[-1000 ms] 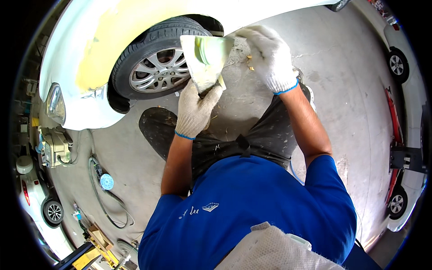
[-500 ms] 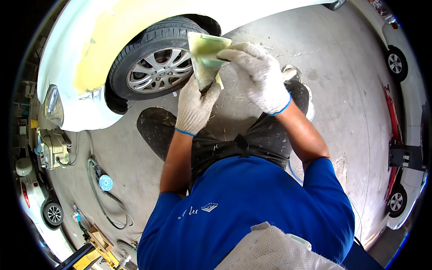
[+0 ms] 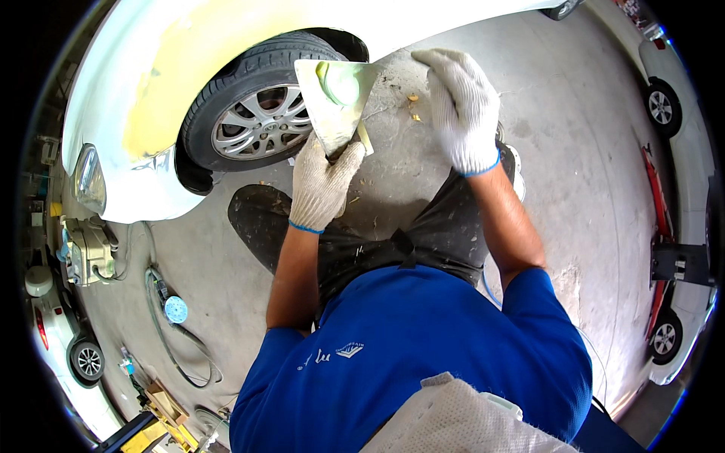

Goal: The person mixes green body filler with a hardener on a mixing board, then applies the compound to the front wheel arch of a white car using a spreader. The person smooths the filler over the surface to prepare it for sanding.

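Note:
My left hand [image 3: 321, 181], in a knitted glove with a blue cuff, is closed around the narrow end of a putty knife [image 3: 328, 124]. Its broad, flared blade points away from me. A round smear of pale green putty [image 3: 343, 87] lies on the blade, with a darker green streak at its left. A small pale yellow strip [image 3: 365, 139] sticks out beside the left thumb. To the right of the blade and apart from it, my gloved right hand [image 3: 464, 113] is raised with fingers stretched out, slightly blurred. I see nothing in it.
Beyond the knife stands a white car, its fender [image 3: 162, 90] patched yellow above the wheel [image 3: 264, 124]. A sander [image 3: 176, 309] with a hose lies on the floor at left, near a boxy machine [image 3: 89, 251]. Other cars stand at both sides, with a red bar [image 3: 655, 192] at right.
My right hand has moved away from the blade, to the right. The putty knife has shifted slightly left and turned, so its putty-covered face shows more fully.

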The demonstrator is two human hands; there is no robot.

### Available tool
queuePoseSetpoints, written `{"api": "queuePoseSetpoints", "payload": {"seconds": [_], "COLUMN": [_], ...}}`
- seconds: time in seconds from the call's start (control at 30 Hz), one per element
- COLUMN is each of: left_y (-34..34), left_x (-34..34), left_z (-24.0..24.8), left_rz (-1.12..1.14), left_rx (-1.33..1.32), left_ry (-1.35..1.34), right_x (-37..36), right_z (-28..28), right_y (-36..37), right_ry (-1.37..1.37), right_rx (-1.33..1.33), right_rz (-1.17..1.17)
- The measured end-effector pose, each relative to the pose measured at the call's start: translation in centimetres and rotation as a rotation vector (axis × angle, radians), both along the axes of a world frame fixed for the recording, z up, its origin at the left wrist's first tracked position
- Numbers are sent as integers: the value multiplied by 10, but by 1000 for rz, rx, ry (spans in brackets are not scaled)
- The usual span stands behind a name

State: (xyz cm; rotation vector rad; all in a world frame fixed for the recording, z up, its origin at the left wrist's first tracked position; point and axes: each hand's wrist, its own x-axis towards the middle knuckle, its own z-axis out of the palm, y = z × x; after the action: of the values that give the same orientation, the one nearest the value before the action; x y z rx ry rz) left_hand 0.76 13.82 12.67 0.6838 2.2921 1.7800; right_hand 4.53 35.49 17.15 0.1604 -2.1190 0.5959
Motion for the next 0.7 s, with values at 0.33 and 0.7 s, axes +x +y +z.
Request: {"api": "queuePoseSetpoints", "payload": {"seconds": [0.33, 0.7], "left_y": [6, 13], "left_x": [1, 5], "left_z": [3, 1], "left_rz": [-39, -48], "left_rx": [-57, 47], "left_ry": [91, 4], "right_x": [4, 7], "right_z": [-5, 0], "right_y": [-27, -33], "right_ry": [24, -33], "right_rx": [40, 129], "right_rz": [139, 121]}}
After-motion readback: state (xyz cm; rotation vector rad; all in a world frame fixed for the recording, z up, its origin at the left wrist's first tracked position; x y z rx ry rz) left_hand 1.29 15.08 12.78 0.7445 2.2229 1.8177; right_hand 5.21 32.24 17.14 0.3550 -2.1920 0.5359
